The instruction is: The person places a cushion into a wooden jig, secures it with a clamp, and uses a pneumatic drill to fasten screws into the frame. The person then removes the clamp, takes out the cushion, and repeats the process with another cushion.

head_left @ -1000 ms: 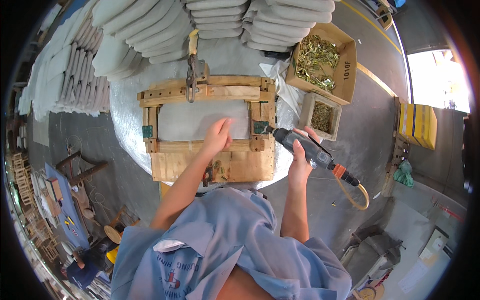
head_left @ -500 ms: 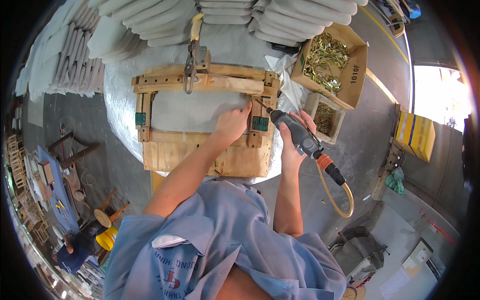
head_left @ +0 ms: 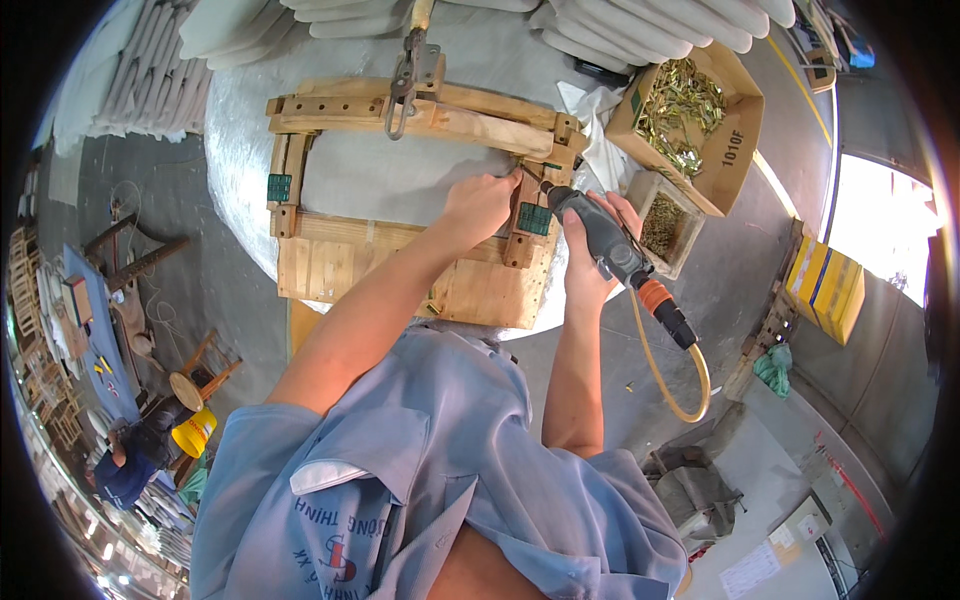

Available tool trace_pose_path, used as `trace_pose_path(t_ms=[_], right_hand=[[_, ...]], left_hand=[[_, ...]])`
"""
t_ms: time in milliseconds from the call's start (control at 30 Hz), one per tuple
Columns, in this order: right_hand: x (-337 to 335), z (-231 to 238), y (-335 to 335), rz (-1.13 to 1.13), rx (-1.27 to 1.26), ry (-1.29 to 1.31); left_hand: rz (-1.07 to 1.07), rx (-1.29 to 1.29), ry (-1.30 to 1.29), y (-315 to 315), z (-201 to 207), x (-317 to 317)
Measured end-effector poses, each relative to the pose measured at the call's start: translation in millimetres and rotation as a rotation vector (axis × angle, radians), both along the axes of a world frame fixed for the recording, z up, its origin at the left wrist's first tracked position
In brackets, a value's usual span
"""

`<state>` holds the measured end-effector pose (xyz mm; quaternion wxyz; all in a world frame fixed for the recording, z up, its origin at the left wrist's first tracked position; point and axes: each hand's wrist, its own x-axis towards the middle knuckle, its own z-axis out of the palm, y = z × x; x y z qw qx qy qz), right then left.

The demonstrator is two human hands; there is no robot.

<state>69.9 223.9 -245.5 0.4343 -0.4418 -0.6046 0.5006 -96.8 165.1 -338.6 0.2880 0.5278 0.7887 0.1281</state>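
Note:
My right hand (head_left: 588,250) is wrapped round a grey and black air screwdriver (head_left: 618,252) with an orange collar. Its bit points up and left at the right inner corner of a wooden frame (head_left: 480,128). Close by the bit tip, my left hand (head_left: 480,207) has its fingers pinched together at that corner; whatever they hold, if anything, is too small to make out. The frame lies on a wooden board jig (head_left: 400,270) with green pads (head_left: 535,219) on its sides. A metal toggle clamp (head_left: 404,90) reaches over the frame's far rail.
Right of the jig stand a cardboard box (head_left: 742,130) of brass-coloured hardware and a smaller tray (head_left: 684,243) of screws. A yellow air hose (head_left: 652,370) loops from the tool. Grey cushion-like pads (head_left: 660,25) are stacked at the far side. At the lower left is another person (head_left: 125,470).
The whole view has shifted, with the jig now higher in the picture. My left index finger, stretched out before, is now bent in. The right hand keeps its hold on the screwdriver.

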Motion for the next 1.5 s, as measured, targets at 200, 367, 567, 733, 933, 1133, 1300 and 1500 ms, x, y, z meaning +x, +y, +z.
trace_pose_path(t_ms=[200,367,567,733,933,1133,1300,1500], right_hand=[[-7.3,3.8,-2.8,0.021,0.039,-0.027],[-17.4,8.8,-7.5,0.056,0.087,-0.101],[-40.2,22.1,2.3,0.078,0.067,-0.071],[-56.9,24.7,26.2,0.107,0.023,-0.087],[-60.8,25.2,41.8,0.178,0.054,-0.064],[-58.9,27.9,31.0,0.240,0.087,-0.165],[-57.5,18.9,31.5,0.239,0.105,-0.179],[-26.0,14.4,0.8,0.042,-0.104,0.047]], left_hand=[[0.005,-0.030,-0.012,1.3,7.0,-0.3],[-0.017,-0.014,0.019,-0.5,1.6,-0.2],[0.024,0.021,0.015,-0.4,-9.0,2.1],[0.028,0.052,-0.024,-2.1,-4.2,0.1],[0.443,0.288,-0.964,-49.5,-18.7,-11.6],[0.818,0.144,-1.471,-149.8,11.8,-3.6],[0.907,0.175,-1.567,-178.6,23.6,4.3],[0.869,0.291,-1.766,-180.1,43.5,-3.1]])
